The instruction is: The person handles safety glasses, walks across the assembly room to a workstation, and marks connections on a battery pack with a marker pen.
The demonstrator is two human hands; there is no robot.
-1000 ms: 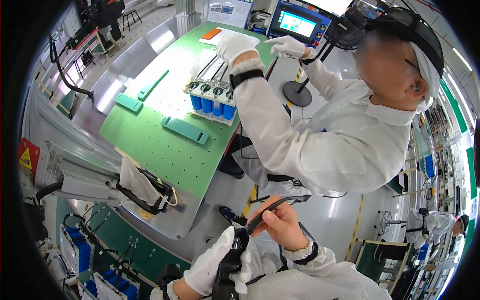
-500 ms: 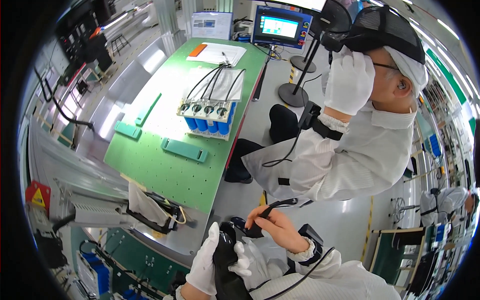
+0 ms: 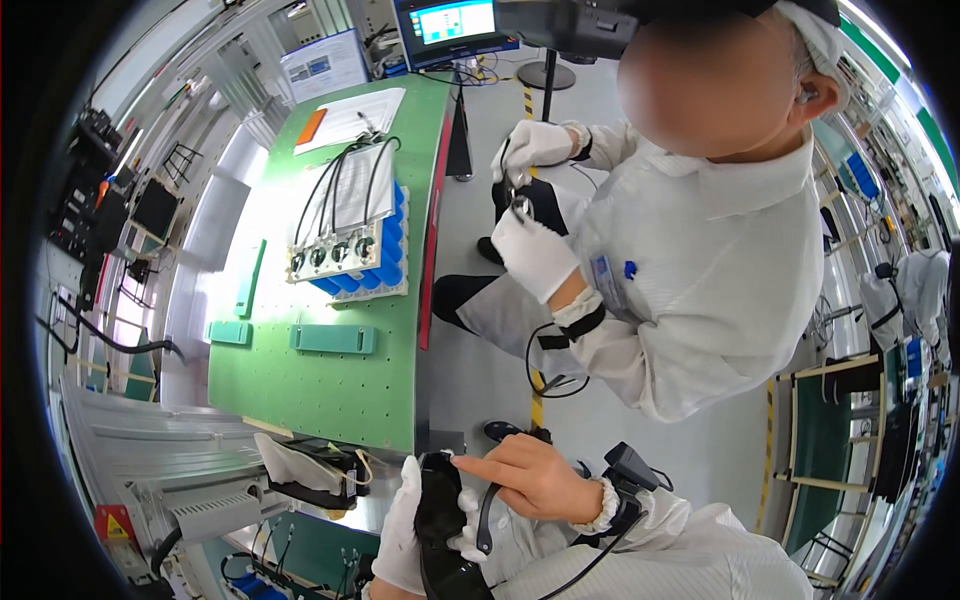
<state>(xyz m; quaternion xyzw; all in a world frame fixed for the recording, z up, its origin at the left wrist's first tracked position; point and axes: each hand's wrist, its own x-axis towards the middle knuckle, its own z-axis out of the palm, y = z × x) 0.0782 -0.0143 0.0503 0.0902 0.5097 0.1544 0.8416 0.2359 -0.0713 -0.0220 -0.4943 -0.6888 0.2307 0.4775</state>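
Observation:
My left hand (image 3: 398,532), in a white glove, grips a black handheld device (image 3: 440,525) from its left side near the lower edge. My bare right hand (image 3: 535,482) lies across the device's top. Its index finger points left and touches the device's upper end. Its other fingers curl over a black cable (image 3: 486,520) that loops down from the hand. A black strap unit (image 3: 628,470) sits at my right wrist.
A co-worker in a white coat (image 3: 720,250) stands close on the right, gloved hands (image 3: 535,255) on another black device. A green perforated table (image 3: 330,390) on the left carries a blue cell block with cables (image 3: 350,255), teal bars (image 3: 333,338) and papers (image 3: 350,115). A monitor (image 3: 450,22) stands behind.
The co-worker's hands came down from the head to a black device at the chest. My hands stayed on my device, my right index finger now on its top.

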